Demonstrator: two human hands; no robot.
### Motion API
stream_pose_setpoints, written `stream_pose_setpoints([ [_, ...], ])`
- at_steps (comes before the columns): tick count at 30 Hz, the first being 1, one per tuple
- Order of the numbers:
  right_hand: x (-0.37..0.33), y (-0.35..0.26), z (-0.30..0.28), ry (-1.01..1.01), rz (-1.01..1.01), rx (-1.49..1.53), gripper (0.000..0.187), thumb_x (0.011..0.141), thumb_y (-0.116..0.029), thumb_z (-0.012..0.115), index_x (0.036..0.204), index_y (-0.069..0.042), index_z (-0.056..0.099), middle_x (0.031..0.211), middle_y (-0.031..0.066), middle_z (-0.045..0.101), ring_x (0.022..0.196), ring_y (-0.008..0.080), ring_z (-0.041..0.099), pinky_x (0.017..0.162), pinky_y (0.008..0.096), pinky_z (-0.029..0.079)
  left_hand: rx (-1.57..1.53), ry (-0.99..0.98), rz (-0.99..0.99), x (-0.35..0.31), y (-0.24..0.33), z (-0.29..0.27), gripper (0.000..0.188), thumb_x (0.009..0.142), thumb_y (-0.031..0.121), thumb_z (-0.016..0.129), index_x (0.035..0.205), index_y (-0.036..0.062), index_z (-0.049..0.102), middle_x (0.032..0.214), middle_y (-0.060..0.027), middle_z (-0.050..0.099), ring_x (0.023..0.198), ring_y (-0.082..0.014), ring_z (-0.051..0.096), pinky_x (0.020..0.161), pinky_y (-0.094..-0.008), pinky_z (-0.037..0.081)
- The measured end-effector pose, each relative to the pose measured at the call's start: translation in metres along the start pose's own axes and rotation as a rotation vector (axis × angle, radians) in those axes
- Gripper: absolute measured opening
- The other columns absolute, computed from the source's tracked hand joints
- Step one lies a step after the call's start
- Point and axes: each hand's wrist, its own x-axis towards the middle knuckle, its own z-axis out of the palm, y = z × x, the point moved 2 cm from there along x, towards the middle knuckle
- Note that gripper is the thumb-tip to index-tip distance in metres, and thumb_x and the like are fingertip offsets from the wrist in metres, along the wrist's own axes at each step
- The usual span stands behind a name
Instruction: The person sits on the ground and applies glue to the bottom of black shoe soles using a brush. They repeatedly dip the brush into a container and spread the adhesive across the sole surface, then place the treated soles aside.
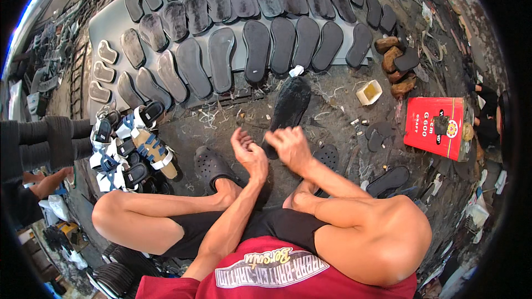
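A black shoe sole [290, 102] lies lengthwise on the ground in front of me, with a small white scrap [296, 70] at its far end. My right hand [291, 147] is closed above the sole's near end and covers part of it. Whatever its fingers hold, if anything, is hidden, and I cannot tell if the hand touches the sole. Just left of the sole, my left hand [250, 155] has its palm turned up and its fingers loosely bent and apart. Nothing shows in it.
Rows of grey soles [223, 61] lie on a pale board [102, 27] ahead. Strapped sandals [149, 147] are piled at the left. To the right stand a small pale tub of yellowish stuff [369, 93], brown blocks [392, 58] and a red tin [433, 127]. Another person's arm [50, 184] shows far left.
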Motion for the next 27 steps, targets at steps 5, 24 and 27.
stream_pose_setpoints([
  [5, -0.007, -0.002, -0.045, 0.196, 0.471, 0.537, 0.023, 0.099, -0.013, 0.072, 0.122, -0.010, 0.077, 0.098, 0.0099, 0.080, 0.090, 0.0287, 0.077, 0.081, 0.0430, 0.054, 0.046, -0.031, -0.095, 0.020, 0.005, -0.007, 0.058, 0.091, -0.011, 0.055, 0.148, -0.0012, 0.053, 0.119, -0.0137, 0.066, 0.100, -0.0194, 0.065, 0.088, -0.0302, 0.054],
  [24, -0.088, 0.187, -0.148, 0.948, 1.310, 1.183, 0.055, 0.107, -0.035, 0.072, 0.155, -0.012, 0.059, 0.141, 0.0008, 0.067, 0.122, 0.0141, 0.063, 0.100, 0.0338, 0.046, -0.036, -0.671, -0.734, 0.010, 0.080, 0.024, 0.055, 0.084, 0.029, 0.093, 0.129, 0.0004, 0.077, 0.107, -0.0038, 0.078, 0.089, -0.0130, 0.063, 0.097, -0.0335, 0.050],
  [27, -0.094, 0.190, -0.148, 0.967, 1.278, 1.227, 0.054, 0.107, -0.034, 0.071, 0.155, -0.012, 0.059, 0.141, 0.0005, 0.067, 0.121, 0.0135, 0.064, 0.099, 0.0329, 0.046, -0.313, -0.690, -1.004, 0.057, 0.116, 0.020, 0.030, 0.088, 0.032, 0.092, 0.107, 0.0131, 0.077, 0.097, 0.0042, 0.074, 0.080, -0.0090, 0.059, 0.077, -0.0306, 0.045],
])
